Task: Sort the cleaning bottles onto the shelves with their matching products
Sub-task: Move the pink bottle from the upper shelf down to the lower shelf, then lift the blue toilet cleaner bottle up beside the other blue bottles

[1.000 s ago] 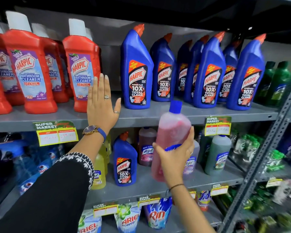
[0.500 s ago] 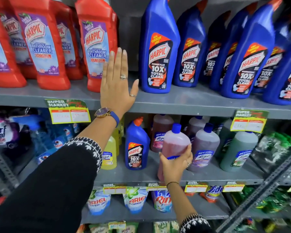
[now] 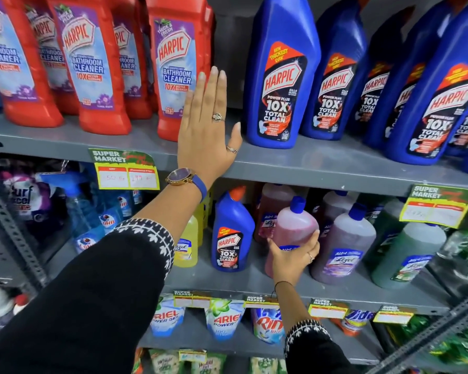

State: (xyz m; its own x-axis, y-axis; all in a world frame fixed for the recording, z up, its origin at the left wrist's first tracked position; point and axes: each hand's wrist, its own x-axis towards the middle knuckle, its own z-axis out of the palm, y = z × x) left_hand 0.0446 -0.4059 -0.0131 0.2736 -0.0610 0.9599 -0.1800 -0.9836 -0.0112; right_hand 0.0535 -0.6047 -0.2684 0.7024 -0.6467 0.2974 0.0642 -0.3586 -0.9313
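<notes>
Head view | your right hand [image 3: 291, 256] gripped pink bottle [image 3: 295, 228], upright on middle shelf [image 3: 254, 283] beside purple bottle [image 3: 343, 247] | your left hand [image 3: 207, 130] flat, fingers spread, empty, against upper shelf [image 3: 322, 163].

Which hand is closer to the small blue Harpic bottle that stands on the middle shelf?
Right. The right hand grips the pink bottle just beside the small blue Harpic bottle, on the same shelf. The left hand rests flat against the upper shelf, above it.
</notes>
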